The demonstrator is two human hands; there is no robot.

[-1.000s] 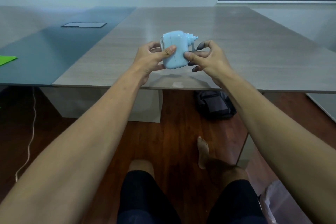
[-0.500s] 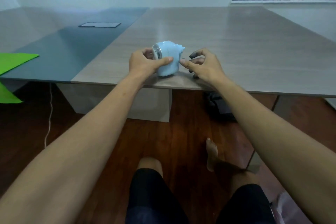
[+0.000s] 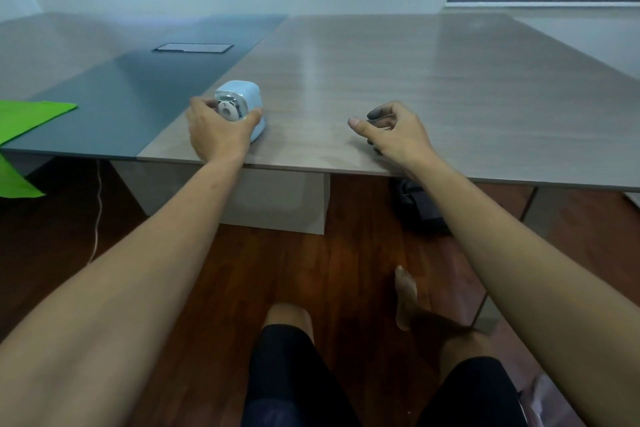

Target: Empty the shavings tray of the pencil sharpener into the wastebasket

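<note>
The light blue pencil sharpener [image 3: 247, 99], with a panda face under a clear front, stands on the wooden table [image 3: 433, 80] near its front edge. My left hand [image 3: 216, 132] is wrapped around its near side and grips it. My right hand [image 3: 391, 132] hovers over the table about a hand's width to the right, apart from the sharpener, with fingers loosely curled and dark-stained fingertips. I cannot tell whether something small and clear sits between its thumb and fingers. The shavings tray is not visible as a separate part. A pale plastic-lined rim [image 3: 540, 395], perhaps the wastebasket, shows at the bottom right.
A green sheet [image 3: 24, 118] lies on the dark table section at the left. A black bag [image 3: 420, 208] sits on the wood floor under the table, and a white cable [image 3: 98, 215] hangs at the left. My legs and a bare foot [image 3: 405, 295] are below.
The sharpener, held up in both hands a second ago, has come down onto the table and shifted left. My right hand has let go and drawn away to the right.
</note>
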